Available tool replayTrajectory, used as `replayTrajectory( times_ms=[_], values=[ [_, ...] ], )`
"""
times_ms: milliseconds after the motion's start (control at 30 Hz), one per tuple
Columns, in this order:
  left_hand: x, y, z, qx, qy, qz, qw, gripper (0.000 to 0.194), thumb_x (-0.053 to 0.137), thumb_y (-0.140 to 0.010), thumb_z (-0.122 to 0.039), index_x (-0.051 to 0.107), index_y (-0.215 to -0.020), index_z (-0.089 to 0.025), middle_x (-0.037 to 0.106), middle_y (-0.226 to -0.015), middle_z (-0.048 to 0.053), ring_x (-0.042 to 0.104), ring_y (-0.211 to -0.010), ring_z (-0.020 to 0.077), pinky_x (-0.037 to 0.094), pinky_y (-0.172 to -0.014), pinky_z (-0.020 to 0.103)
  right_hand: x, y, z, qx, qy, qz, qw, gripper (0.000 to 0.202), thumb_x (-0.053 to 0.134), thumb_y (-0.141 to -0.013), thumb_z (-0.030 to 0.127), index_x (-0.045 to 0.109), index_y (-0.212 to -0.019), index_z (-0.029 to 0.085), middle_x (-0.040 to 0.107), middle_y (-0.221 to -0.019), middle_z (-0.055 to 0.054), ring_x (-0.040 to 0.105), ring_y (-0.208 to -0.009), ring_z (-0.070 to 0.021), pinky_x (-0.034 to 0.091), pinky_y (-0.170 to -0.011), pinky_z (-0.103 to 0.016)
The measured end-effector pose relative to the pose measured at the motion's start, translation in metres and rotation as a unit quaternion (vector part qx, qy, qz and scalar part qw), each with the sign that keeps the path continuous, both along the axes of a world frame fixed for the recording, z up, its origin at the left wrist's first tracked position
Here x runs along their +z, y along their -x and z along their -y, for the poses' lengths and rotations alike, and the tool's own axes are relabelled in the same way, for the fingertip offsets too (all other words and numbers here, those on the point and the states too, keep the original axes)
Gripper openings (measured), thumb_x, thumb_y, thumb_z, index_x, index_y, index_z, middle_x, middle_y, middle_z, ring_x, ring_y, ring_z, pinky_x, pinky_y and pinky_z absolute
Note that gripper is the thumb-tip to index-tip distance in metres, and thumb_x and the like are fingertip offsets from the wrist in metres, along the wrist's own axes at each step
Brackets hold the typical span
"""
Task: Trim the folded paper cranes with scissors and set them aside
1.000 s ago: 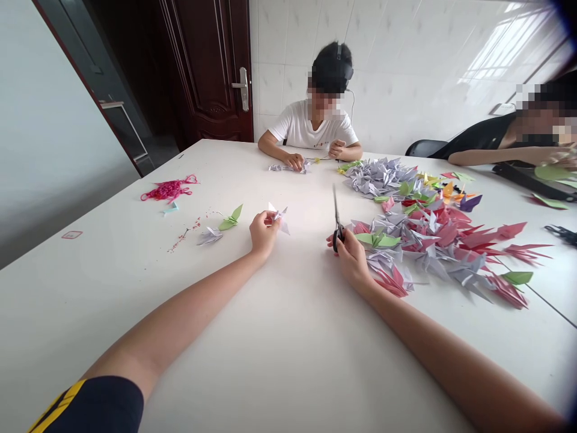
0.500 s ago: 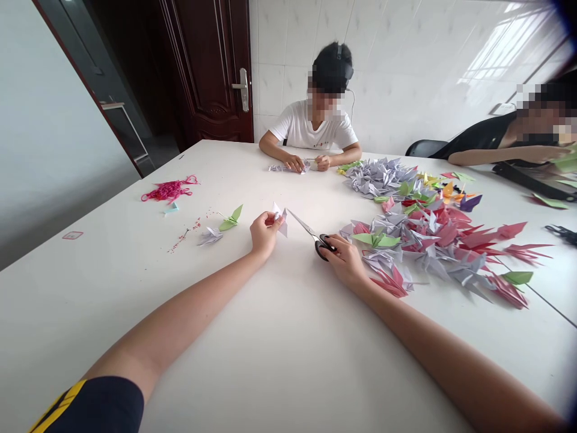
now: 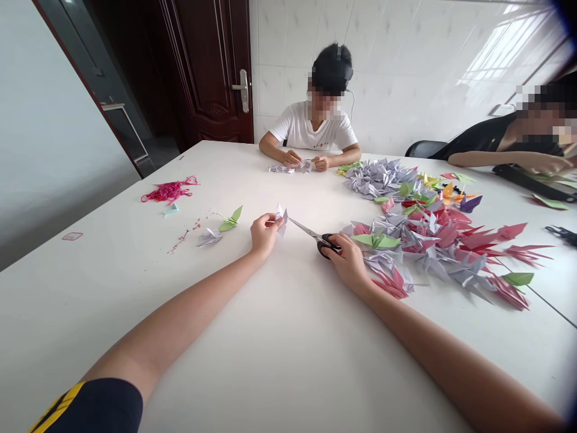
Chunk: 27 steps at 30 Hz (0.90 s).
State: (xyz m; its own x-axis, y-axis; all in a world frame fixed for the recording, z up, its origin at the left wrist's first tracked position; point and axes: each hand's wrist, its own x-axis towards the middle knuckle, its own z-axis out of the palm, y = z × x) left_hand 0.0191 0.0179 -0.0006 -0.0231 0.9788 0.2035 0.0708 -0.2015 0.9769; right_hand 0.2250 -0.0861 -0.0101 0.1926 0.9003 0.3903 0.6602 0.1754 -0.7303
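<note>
Near the middle of the table, my left hand [image 3: 265,233] pinches a pale lilac paper crane [image 3: 282,222]. My right hand [image 3: 348,257] is closed round the black handles of a pair of scissors [image 3: 311,232]. The scissors' tip points left and lies close beside the crane; whether it touches the paper I cannot tell. To the left of my left hand rest a green paper crane [image 3: 231,219] and a lilac paper crane [image 3: 210,237]. A large heap of folded cranes [image 3: 433,234], mostly lilac and red, spreads just right of the scissors.
A tangle of pink yarn [image 3: 169,190] lies at the table's left, with a small light-blue piece [image 3: 171,209] and red crumbs [image 3: 183,236] nearby. Across the white table [image 3: 252,361] sits a person in a white shirt [image 3: 311,129]. Another person in black [image 3: 482,138] leans at the right.
The crane in my left hand has turned slightly, and the scissors have shifted a little downward. Opposite, the co-worker's hands have moved slightly. The person at right has lowered their hands.
</note>
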Motion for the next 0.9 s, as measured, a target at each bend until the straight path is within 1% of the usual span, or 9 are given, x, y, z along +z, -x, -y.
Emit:
replayTrajectory(
  times_ms=[100,300,400,467,567,667,733,800,900],
  values=[
    [-0.002,-0.001,-0.002,-0.003,-0.007,-0.003,1.000,0.016,0.068,-0.079,-0.034,0.068,-0.078,-0.018,0.070,-0.083,0.004,0.064,-0.076,0.0157,0.047,-0.072,0.027,0.001,-0.001,-0.001,0.021,0.016,0.000,1.000,0.024,0.057,-0.083,0.044,0.063,-0.085,0.021,0.065,-0.094,-0.007,0.055,-0.079,-0.0221,0.040,-0.065,-0.032],
    [-0.001,-0.001,0.000,-0.016,-0.012,-0.004,1.000,0.014,0.067,-0.079,-0.032,0.068,-0.079,-0.019,0.069,-0.081,0.003,0.064,-0.074,0.0154,0.047,-0.070,0.026,0.001,-0.002,-0.002,0.017,0.026,-0.028,0.999,0.024,0.058,-0.081,0.045,0.061,-0.084,0.021,0.064,-0.091,-0.005,0.052,-0.074,-0.0199,0.037,-0.063,-0.030],
    [0.001,0.000,0.001,-0.003,-0.015,-0.004,1.000,0.012,0.068,-0.079,-0.031,0.068,-0.079,-0.019,0.070,-0.080,0.003,0.066,-0.078,0.0164,0.048,-0.074,0.027,0.002,-0.001,-0.001,0.026,0.037,-0.058,0.997,0.023,0.058,-0.081,0.044,0.057,-0.081,0.021,0.059,-0.080,-0.002,0.047,-0.068,-0.0173,0.034,-0.061,-0.029],
    [0.002,0.001,0.000,0.008,-0.019,-0.011,1.000,0.009,0.069,-0.078,-0.027,0.068,-0.080,-0.018,0.070,-0.080,0.003,0.066,-0.079,0.0169,0.049,-0.076,0.028,0.002,-0.001,0.000,0.052,0.044,-0.073,0.995,0.022,0.057,-0.081,0.043,0.052,-0.075,0.022,0.053,-0.071,0.001,0.043,-0.065,-0.0152,0.032,-0.060,-0.027],
    [0.004,0.002,-0.001,0.029,-0.033,-0.023,0.999,0.006,0.070,-0.077,-0.021,0.068,-0.082,-0.017,0.071,-0.083,0.004,0.067,-0.081,0.0173,0.051,-0.081,0.030,0.003,0.001,0.003,0.086,0.049,-0.086,0.991,0.027,0.057,-0.081,0.044,0.045,-0.069,0.023,0.047,-0.064,0.003,0.042,-0.061,-0.0141,0.033,-0.058,-0.026],
    [0.004,0.002,0.000,0.040,-0.102,-0.029,0.993,0.005,0.069,-0.079,-0.020,0.068,-0.083,-0.017,0.070,-0.090,0.005,0.067,-0.085,0.0169,0.054,-0.081,0.029,0.005,0.003,0.006,0.103,0.067,-0.087,0.989,0.036,0.061,-0.078,0.049,0.041,-0.064,0.023,0.046,-0.061,0.002,0.046,-0.061,-0.0148,0.034,-0.056,-0.026],
    [0.003,0.002,0.002,0.028,-0.176,-0.038,0.983,0.005,0.066,-0.083,-0.021,0.069,-0.086,-0.018,0.068,-0.094,0.005,0.067,-0.088,0.0160,0.055,-0.082,0.029,0.007,0.004,0.007,0.111,0.087,-0.077,0.987,0.040,0.064,-0.075,0.051,0.039,-0.061,0.023,0.044,-0.059,0.002,0.048,-0.061,-0.0153,0.033,-0.054,-0.026],
    [0.003,0.002,0.005,0.015,-0.231,-0.051,0.971,0.007,0.063,-0.087,-0.022,0.069,-0.088,-0.019,0.066,-0.095,0.005,0.066,-0.090,0.0153,0.056,-0.084,0.029,0.009,0.006,0.008,0.113,0.103,-0.063,0.986,0.043,0.064,-0.074,0.052,0.037,-0.058,0.023,0.043,-0.056,0.002,0.048,-0.060,-0.0151,0.031,-0.052,-0.025],
    [0.003,0.002,0.007,0.020,-0.261,-0.074,0.962,0.008,0.062,-0.089,-0.021,0.070,-0.089,-0.020,0.066,-0.094,0.005,0.066,-0.091,0.0153,0.057,-0.086,0.029,0.011,0.006,0.008,0.119,0.109,-0.053,0.986,0.046,0.062,-0.076,0.053,0.034,-0.056,0.023,0.038,-0.054,0.003,0.044,-0.057,-0.0133,0.030,-0.052,-0.025]
  ],
)
